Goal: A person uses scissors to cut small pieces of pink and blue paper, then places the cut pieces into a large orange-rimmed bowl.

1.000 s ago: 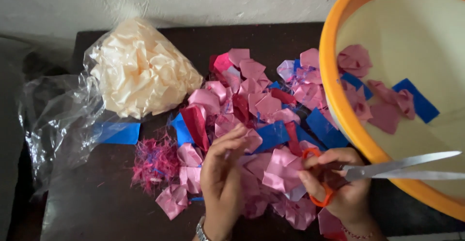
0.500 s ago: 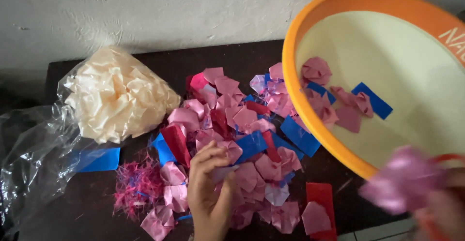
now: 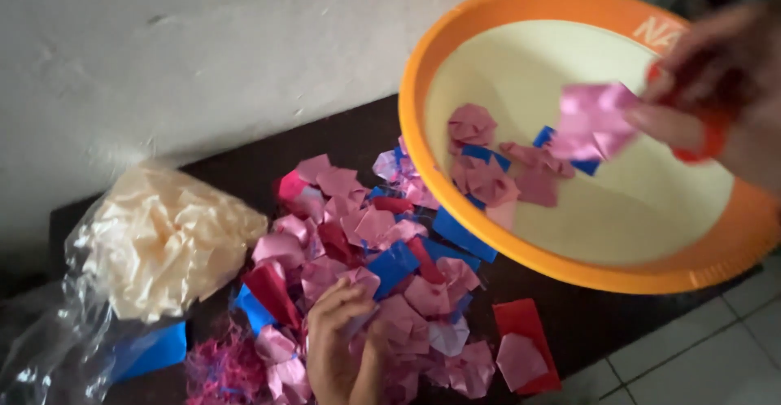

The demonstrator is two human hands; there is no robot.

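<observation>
A pink folded paper [image 3: 592, 120] is held over the basin [image 3: 521, 250], up in the air above the pale inside, not yet down with the few pink and blue pieces [image 3: 496, 169] already lying in there. It's pinched at its right edge by the right hand [image 3: 716, 96], fingers pressed together on it. Something orange-red is looped around those fingers too, probably a scissor handle, but the hand is blurred so that can't really be told for sure.

What could go sideways, as a guess: the paper is only caught by one edge, so it looks easy to lose, and being so light it could flutter off past the orange rim onto the tiled floor [image 3: 691, 364]. The basin also seems tipped and hanging over the table [image 3: 350, 137] edge, so a bump from that hand could probably send it sliding off, pieces and all.

The left hand [image 3: 346, 352] is down in the big pile [image 3: 366, 259] of pink, red and blue papers on the dark table, fingers curled loosely and resting on the pieces. Whether anything is actually gripped there can't be made out. Since the loose stuff is spread right to the table's edge, a sweep of that hand could knock some off.

Further left, a clear bag of cream paper [image 3: 163, 242] sits just beside the pile, with a fuzzy pink tuft [image 3: 224, 364] below it.
</observation>
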